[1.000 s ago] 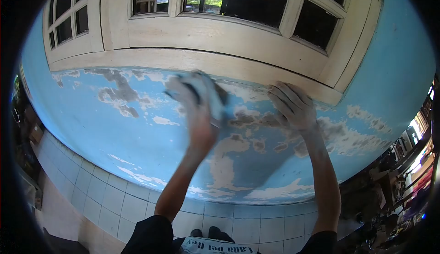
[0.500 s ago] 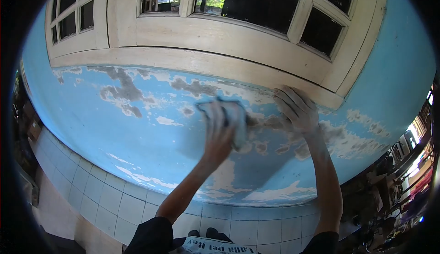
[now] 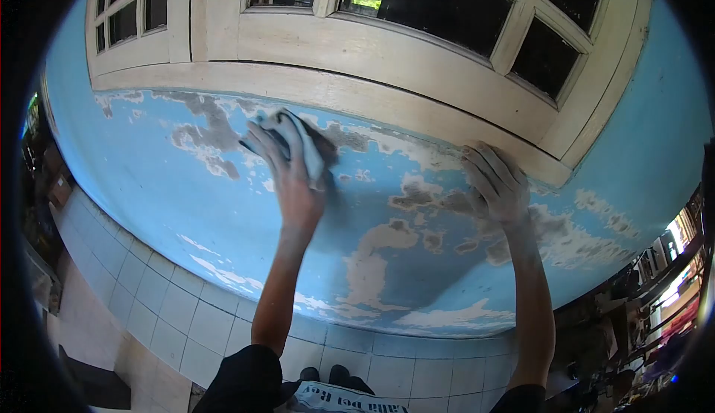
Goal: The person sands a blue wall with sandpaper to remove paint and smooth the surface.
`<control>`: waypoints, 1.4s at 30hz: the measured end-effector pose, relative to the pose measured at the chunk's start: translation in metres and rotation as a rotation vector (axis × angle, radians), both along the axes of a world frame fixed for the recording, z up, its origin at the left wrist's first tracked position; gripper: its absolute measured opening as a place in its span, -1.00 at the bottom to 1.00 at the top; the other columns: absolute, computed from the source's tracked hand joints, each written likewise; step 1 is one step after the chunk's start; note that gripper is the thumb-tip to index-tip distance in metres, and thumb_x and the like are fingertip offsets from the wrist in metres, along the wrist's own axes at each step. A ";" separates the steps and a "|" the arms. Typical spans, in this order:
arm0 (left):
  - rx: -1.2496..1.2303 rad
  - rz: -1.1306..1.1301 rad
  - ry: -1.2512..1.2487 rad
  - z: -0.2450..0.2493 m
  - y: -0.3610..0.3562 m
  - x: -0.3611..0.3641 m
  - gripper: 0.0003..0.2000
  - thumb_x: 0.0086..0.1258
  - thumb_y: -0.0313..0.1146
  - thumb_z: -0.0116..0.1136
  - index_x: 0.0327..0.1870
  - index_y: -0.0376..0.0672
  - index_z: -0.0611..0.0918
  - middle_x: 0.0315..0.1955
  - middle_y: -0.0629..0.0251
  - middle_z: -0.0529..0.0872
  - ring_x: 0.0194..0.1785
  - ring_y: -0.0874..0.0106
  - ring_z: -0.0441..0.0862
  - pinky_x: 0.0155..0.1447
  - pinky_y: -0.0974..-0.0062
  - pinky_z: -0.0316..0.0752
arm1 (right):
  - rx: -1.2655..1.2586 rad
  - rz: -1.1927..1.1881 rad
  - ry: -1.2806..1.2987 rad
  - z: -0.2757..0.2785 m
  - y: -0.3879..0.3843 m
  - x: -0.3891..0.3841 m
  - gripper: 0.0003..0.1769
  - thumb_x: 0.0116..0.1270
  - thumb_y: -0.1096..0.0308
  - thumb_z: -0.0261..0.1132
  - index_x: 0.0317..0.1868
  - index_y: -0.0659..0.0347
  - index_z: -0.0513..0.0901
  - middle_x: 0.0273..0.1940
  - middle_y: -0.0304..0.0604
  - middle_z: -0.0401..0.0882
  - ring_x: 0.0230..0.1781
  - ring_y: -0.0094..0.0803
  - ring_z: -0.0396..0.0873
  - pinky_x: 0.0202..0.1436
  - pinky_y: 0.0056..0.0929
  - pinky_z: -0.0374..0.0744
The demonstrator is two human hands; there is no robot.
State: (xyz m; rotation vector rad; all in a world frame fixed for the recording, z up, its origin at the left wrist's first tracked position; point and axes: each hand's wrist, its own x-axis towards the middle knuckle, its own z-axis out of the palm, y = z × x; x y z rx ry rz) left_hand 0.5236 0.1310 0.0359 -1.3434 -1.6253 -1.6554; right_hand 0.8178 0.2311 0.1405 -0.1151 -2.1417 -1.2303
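The blue wall (image 3: 246, 242) has peeling paint, with white and grey patches below the window frame. Against its upper part, left of centre, my left hand (image 3: 287, 152) is closed around a light blue cloth (image 3: 307, 145) with dark parts, slightly blurred. My right hand (image 3: 497, 183) rests on the wall just under the frame's lower edge, fingers stretched and slightly spread, holding nothing.
Above the hands is a cream wooden window frame (image 3: 417, 111) with dark glass panes. White tiles (image 3: 212, 329) run along the wall's foot. Cluttered shelves (image 3: 655, 294) stand at the far right, and a dark object (image 3: 93, 377) lies at lower left.
My left hand has moved up and to the left across the wall with the cloth. The view has shifted slightly, while my right hand stays at the same place on the wall.
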 end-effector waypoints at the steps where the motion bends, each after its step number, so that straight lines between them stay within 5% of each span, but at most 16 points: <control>1: -0.028 -0.004 0.013 -0.013 0.007 0.006 -0.22 0.17 -0.62 0.11 0.51 -0.11 0.17 0.47 -0.37 -0.30 0.54 -0.25 -0.29 0.53 -0.01 -0.05 | -0.002 -0.007 0.010 -0.001 0.000 -0.001 -0.54 0.12 0.31 0.22 0.09 0.14 0.61 0.16 -0.30 0.60 0.27 -0.37 0.46 0.29 -0.29 0.53; 3: -0.209 -0.145 0.214 -0.069 0.019 0.033 -0.22 0.16 -0.65 0.12 0.50 -0.17 0.17 0.46 -0.40 -0.33 0.54 -0.26 -0.32 0.54 -0.05 -0.12 | -0.021 0.004 0.007 0.001 -0.002 0.000 -0.53 0.10 0.32 0.23 0.09 0.13 0.61 0.16 -0.30 0.60 0.27 -0.37 0.46 0.30 -0.29 0.53; 7: -0.261 -0.213 0.318 -0.030 -0.005 0.041 -0.27 0.22 -0.62 0.05 0.50 -0.25 0.15 0.45 -0.44 -0.34 0.52 -0.31 -0.36 0.54 -0.10 -0.27 | -0.017 -0.014 -0.006 0.000 -0.002 0.000 -0.47 0.04 0.31 0.26 0.11 0.14 0.60 0.15 -0.29 0.60 0.28 -0.37 0.46 0.32 -0.30 0.51; 9: 0.065 -0.164 0.066 0.007 -0.001 0.016 -0.29 0.28 -0.50 0.09 0.51 -0.10 0.17 0.44 -0.47 -0.31 0.49 -0.41 -0.39 0.45 -0.35 -0.28 | -0.013 -0.001 -0.005 0.002 -0.002 0.000 -0.46 0.03 0.31 0.27 0.11 0.14 0.60 0.16 -0.29 0.60 0.28 -0.37 0.46 0.32 -0.30 0.52; 12: -0.033 -0.209 0.121 -0.013 0.008 0.025 -0.27 0.24 -0.56 0.04 0.50 -0.27 0.12 0.44 -0.49 -0.28 0.49 -0.41 -0.38 0.45 -0.35 -0.37 | -0.039 0.013 0.002 0.004 -0.006 -0.001 -0.46 0.02 0.29 0.27 0.11 0.14 0.60 0.16 -0.30 0.60 0.28 -0.37 0.46 0.32 -0.31 0.52; 16: -0.263 -0.261 0.279 -0.050 0.001 0.047 -0.33 0.33 -0.45 -0.06 0.51 -0.22 0.12 0.43 -0.50 -0.29 0.47 -0.46 -0.38 0.43 -0.38 -0.33 | -0.011 0.005 0.011 0.001 -0.001 0.000 -0.50 0.06 0.26 0.24 0.09 0.12 0.60 0.16 -0.31 0.59 0.29 -0.38 0.45 0.32 -0.32 0.52; 18: -0.028 -0.177 0.266 -0.016 0.007 0.037 -0.25 0.31 -0.26 0.20 0.51 -0.11 0.16 0.43 -0.50 -0.27 0.49 -0.43 -0.32 0.37 -0.48 -0.19 | -0.017 -0.014 0.000 0.002 -0.004 0.000 -0.50 0.08 0.25 0.23 0.09 0.12 0.60 0.16 -0.31 0.59 0.29 -0.38 0.45 0.32 -0.32 0.52; 21: 0.033 -0.096 0.224 0.032 0.009 0.019 -0.22 0.29 -0.22 0.24 0.52 -0.10 0.14 0.41 -0.53 -0.25 0.48 -0.45 -0.29 0.40 -0.44 -0.18 | -0.012 -0.020 0.003 0.002 -0.001 -0.001 -0.51 0.10 0.23 0.22 0.10 0.11 0.60 0.16 -0.31 0.59 0.29 -0.39 0.45 0.31 -0.32 0.52; 23: 0.022 -0.097 0.252 -0.001 0.006 0.038 -0.16 0.25 -0.09 0.25 0.52 -0.10 0.12 0.41 -0.54 -0.24 0.47 -0.46 -0.26 0.41 -0.40 -0.18 | -0.015 -0.013 0.014 -0.001 -0.003 -0.001 -0.51 0.12 0.23 0.21 0.11 0.10 0.59 0.16 -0.30 0.59 0.29 -0.39 0.45 0.31 -0.32 0.52; 25: -0.301 -0.009 0.515 -0.049 0.010 0.058 -0.09 0.19 0.04 0.26 0.53 -0.09 0.11 0.41 -0.54 -0.21 0.47 -0.45 -0.22 0.44 -0.35 -0.20 | -0.032 0.008 0.010 0.002 -0.005 -0.002 -0.51 0.14 0.22 0.21 0.12 0.11 0.59 0.16 -0.29 0.59 0.29 -0.39 0.44 0.30 -0.31 0.52; 27: -0.264 -0.117 0.425 -0.057 0.015 0.059 -0.11 0.18 -0.07 0.25 0.52 -0.15 0.10 0.40 -0.58 -0.22 0.46 -0.47 -0.24 0.44 -0.35 -0.23 | -0.010 -0.011 0.008 0.000 0.001 0.001 -0.52 0.16 0.20 0.21 0.12 0.11 0.59 0.16 -0.28 0.59 0.29 -0.38 0.45 0.29 -0.30 0.52; 32: -0.070 -0.151 0.299 0.021 0.020 0.068 -0.12 0.15 -0.19 0.28 0.51 -0.20 0.12 0.37 -0.62 -0.12 0.45 -0.49 -0.22 0.44 -0.34 -0.22 | -0.006 -0.008 0.002 0.002 -0.002 0.000 -0.53 0.16 0.19 0.21 0.10 0.12 0.61 0.14 -0.26 0.60 0.27 -0.36 0.47 0.29 -0.29 0.52; 34: -0.076 -0.058 0.294 0.026 0.022 0.077 -0.12 0.11 -0.10 0.34 0.50 -0.02 0.20 0.39 -0.46 0.02 0.45 -0.37 -0.02 0.48 -0.19 -0.07 | -0.040 0.000 -0.006 0.002 -0.003 0.001 -0.53 0.14 0.21 0.22 0.09 0.12 0.61 0.13 -0.27 0.62 0.26 -0.35 0.48 0.30 -0.29 0.51; 37: -0.289 -0.142 0.536 -0.069 0.025 0.098 -0.11 0.08 -0.06 0.36 0.50 0.01 0.23 0.42 -0.41 0.02 0.47 -0.31 0.00 0.48 -0.19 -0.06 | -0.014 0.015 0.001 0.003 -0.003 0.000 -0.54 0.14 0.19 0.23 0.07 0.12 0.62 0.12 -0.28 0.62 0.26 -0.35 0.47 0.30 -0.29 0.51; 40: -0.231 -0.215 0.370 -0.063 0.025 0.102 -0.12 0.05 -0.06 0.36 0.49 0.03 0.26 0.44 -0.37 0.03 0.49 -0.27 0.00 0.49 -0.19 -0.05 | -0.009 -0.025 0.008 -0.002 0.001 0.002 -0.57 0.15 0.20 0.24 0.03 0.13 0.64 0.12 -0.27 0.62 0.27 -0.35 0.47 0.31 -0.28 0.51; 42: -0.137 -0.148 0.322 -0.007 0.027 0.093 -0.11 0.04 -0.05 0.35 0.48 0.03 0.26 0.43 -0.37 0.05 0.49 -0.27 0.01 0.48 -0.19 -0.04 | -0.035 -0.007 0.010 -0.001 -0.004 -0.001 -0.58 0.15 0.22 0.24 0.03 0.13 0.64 0.12 -0.28 0.62 0.27 -0.36 0.47 0.31 -0.28 0.51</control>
